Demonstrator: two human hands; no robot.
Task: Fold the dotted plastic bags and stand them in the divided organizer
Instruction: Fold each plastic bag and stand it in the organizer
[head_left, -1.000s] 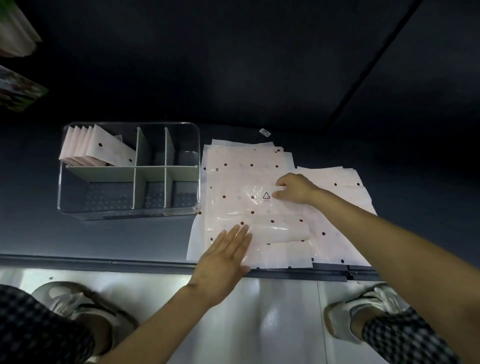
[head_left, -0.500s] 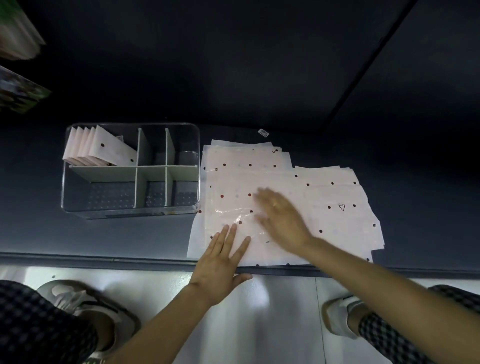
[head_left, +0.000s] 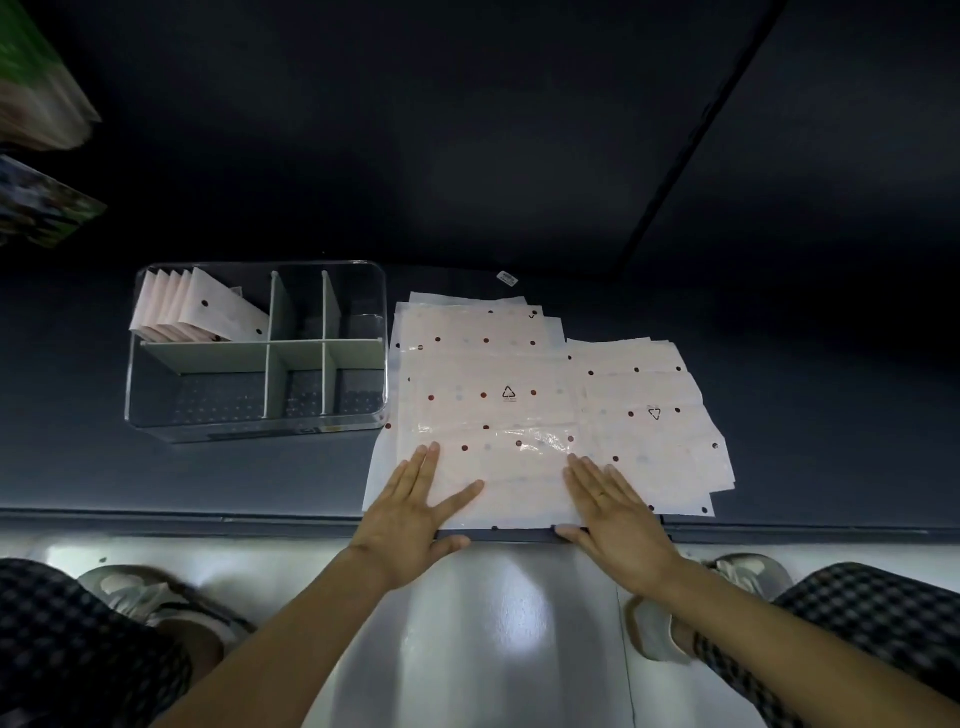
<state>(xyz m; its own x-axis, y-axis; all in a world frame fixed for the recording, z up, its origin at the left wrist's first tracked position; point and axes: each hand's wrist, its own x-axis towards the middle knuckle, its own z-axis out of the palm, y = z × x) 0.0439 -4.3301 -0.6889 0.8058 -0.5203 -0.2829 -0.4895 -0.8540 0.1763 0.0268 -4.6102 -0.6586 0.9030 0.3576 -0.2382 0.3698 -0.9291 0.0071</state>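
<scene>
A pile of flat pale-pink dotted plastic bags (head_left: 498, 395) lies on the dark table, with a second pile (head_left: 649, 415) overlapping to its right. The top bag is spread flat, its near edge at the table's front edge. My left hand (head_left: 415, 504) presses flat on the bag's near left corner, fingers straight. My right hand (head_left: 613, 504) presses flat on its near right part, fingers straight, thumb at the table edge. The clear divided organizer (head_left: 156, 415) stands to the left, with several folded dotted bags (head_left: 197, 312) standing in its far left compartment.
The dark table's front edge (head_left: 208, 519) runs across the view. A small white label (head_left: 507, 278) lies behind the piles. Coloured packets (head_left: 36, 104) show at the far left. My legs and shoes are over a shiny floor (head_left: 519, 623) below.
My right hand swept from the bag's far middle back toward me and now lies flat at the near right. The bag's rolled near part is flattened. My left hand slid slightly left.
</scene>
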